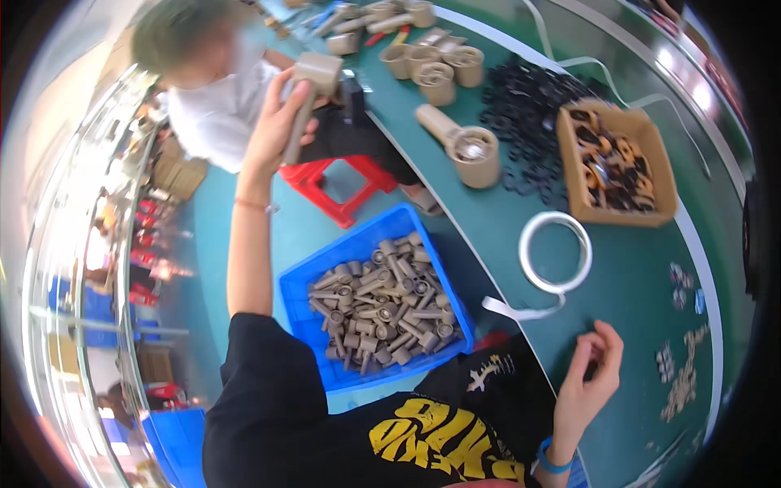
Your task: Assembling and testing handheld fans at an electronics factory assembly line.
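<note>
My left hand (281, 122) is raised and stretched out to the far left. It grips a beige plastic housing (319, 71) with a round head and a straight handle. My right hand (592, 370) hovers by the near edge of the green table (521, 236), fingers loosely curled and apart, with nothing visible in them. Just beyond it lies a roll of white tape (556, 252), its loose end trailing toward the table edge. Another beige housing with a handle (472, 154) rests farther up the table. Below my left arm, a blue bin (294, 313) holds many similar beige housings.
A cardboard box (622, 213) of black and orange parts stands beside a heap of black rings (529, 114). More beige housings (435, 77) crowd the far end. Small parts (683, 382) lie at the right. A person (215, 114) sits nearby, above a red stool (350, 191).
</note>
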{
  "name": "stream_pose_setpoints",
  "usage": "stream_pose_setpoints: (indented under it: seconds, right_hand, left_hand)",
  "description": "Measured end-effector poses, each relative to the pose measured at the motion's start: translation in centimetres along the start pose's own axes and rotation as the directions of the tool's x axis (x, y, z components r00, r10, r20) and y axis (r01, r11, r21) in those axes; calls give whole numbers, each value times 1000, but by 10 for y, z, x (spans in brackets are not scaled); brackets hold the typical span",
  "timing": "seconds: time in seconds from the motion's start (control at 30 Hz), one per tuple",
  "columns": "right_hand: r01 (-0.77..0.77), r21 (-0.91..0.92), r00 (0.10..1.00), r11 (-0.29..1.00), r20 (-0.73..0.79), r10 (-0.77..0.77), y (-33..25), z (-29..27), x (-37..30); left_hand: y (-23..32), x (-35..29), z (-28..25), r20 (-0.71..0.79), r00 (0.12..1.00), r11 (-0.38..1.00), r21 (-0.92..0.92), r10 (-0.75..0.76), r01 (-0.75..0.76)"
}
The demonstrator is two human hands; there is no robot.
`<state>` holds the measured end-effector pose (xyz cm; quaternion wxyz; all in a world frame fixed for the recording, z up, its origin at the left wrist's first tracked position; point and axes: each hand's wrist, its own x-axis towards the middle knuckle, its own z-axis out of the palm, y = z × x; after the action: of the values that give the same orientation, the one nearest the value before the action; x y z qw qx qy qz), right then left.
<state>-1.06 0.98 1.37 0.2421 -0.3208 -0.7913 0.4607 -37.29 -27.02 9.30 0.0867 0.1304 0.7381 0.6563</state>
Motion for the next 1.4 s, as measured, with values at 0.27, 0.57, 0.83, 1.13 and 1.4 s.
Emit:
stream_pose_setpoints:
  seconds: [0.27, 0.57, 0.83, 1.13, 1.4]
  right_hand:
    - [91, 137, 995, 986, 15, -94, 9, 2, 0]
    - [485, -209, 679, 849, -522, -516, 27, -100, -31]
    - [-680, -732, 562, 27, -546, -621, 133, -356, -96]
    - [-714, -663, 657, 225, -745, -111, 236, -440, -133]
    - [-577, -144, 723, 804, -547, 422, 180, -479, -104]
  left_hand:
    - [18, -85, 113, 284, 937, 941, 208, 205, -269]
    - [43, -159, 156, 176, 746, 693, 281, 643, -664]
    - [5, -187, 229, 520, 812, 836, 295, 266, -463]
    - [-11, -216, 288, 751, 631, 787, 266, 192, -556]
    - [-12, -210, 295, 783, 597, 779, 260, 175, -570]
